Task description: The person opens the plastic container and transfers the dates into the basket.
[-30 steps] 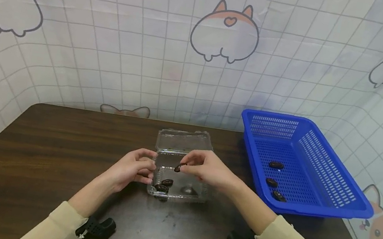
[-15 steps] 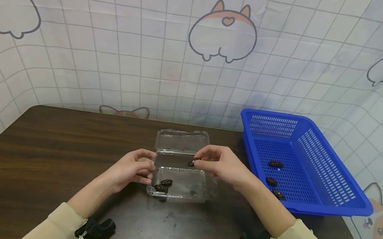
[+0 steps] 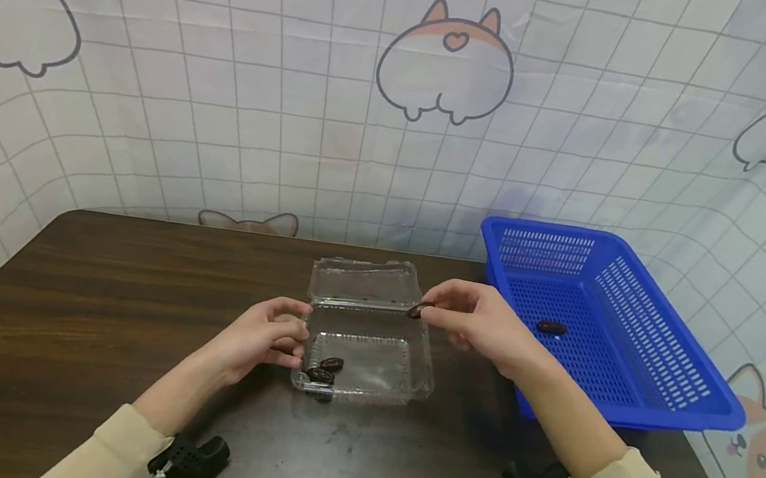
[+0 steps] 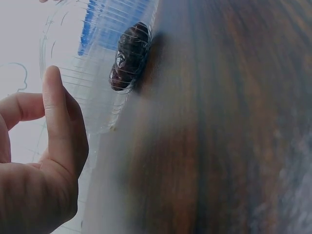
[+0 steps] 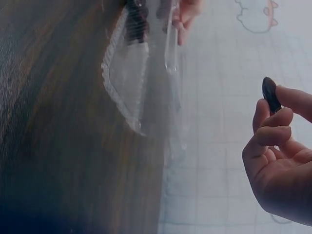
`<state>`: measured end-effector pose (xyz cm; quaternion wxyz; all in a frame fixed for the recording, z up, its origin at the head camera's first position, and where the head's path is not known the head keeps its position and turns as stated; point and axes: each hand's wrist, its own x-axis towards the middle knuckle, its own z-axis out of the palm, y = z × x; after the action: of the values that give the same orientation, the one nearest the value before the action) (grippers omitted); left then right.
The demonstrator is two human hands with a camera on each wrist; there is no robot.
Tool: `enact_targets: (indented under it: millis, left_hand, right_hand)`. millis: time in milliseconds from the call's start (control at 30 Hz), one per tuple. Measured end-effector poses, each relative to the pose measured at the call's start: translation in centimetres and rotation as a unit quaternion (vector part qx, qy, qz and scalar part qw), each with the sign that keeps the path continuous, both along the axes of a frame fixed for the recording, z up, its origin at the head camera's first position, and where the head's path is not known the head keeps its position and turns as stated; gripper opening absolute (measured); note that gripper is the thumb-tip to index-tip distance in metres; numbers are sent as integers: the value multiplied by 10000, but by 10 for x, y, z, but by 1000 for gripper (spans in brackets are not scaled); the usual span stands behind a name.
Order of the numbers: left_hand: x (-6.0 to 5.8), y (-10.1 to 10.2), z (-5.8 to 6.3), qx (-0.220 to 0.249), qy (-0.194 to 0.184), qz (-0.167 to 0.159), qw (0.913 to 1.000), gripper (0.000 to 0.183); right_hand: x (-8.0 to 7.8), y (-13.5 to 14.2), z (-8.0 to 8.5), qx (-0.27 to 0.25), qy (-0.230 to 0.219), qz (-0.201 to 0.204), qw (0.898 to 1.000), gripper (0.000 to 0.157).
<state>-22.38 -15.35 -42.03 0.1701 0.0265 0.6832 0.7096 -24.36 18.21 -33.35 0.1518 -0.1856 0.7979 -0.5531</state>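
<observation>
A clear plastic clamshell box (image 3: 363, 358) lies on the table with its lid folded back. Dark brown dates (image 3: 332, 363) are in its front left corner; through the clear wall one date (image 4: 130, 56) shows up close in the left wrist view. My left hand (image 3: 267, 338) holds the box at its left side, fingers bent at the wall and rim. Between thumb and fingertips my right hand (image 3: 483, 323) pinches another date (image 5: 269, 92), raised near the box's back right corner, between box and basket.
A blue perforated plastic basket (image 3: 644, 317) stands at the right of the dark wooden table (image 3: 152, 302). Inside it one date (image 3: 551, 327) shows; my right forearm covers part of its near left side. A white patterned sheet (image 3: 260, 108) hangs behind the table.
My right hand has moved right and away from me with the pinched date, from over the box toward the basket. My left hand and the box stay nearly in place.
</observation>
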Motion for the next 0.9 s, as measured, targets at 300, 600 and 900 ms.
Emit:
enact_targets:
  millis: [300, 600, 900]
  left_hand:
    - [0, -1, 1, -37, -12, 26, 10000, 54]
    - [2, -1, 2, -43, 1, 19, 10000, 54]
    - [2, -1, 2, -59, 9, 37, 10000, 54]
  right_hand:
    - [0, 16, 8, -96, 47, -219, 9997, 27]
    - [4, 28, 17, -241, 53, -426, 9988, 31]
    - [6, 45, 21, 12, 218, -738, 9970, 32]
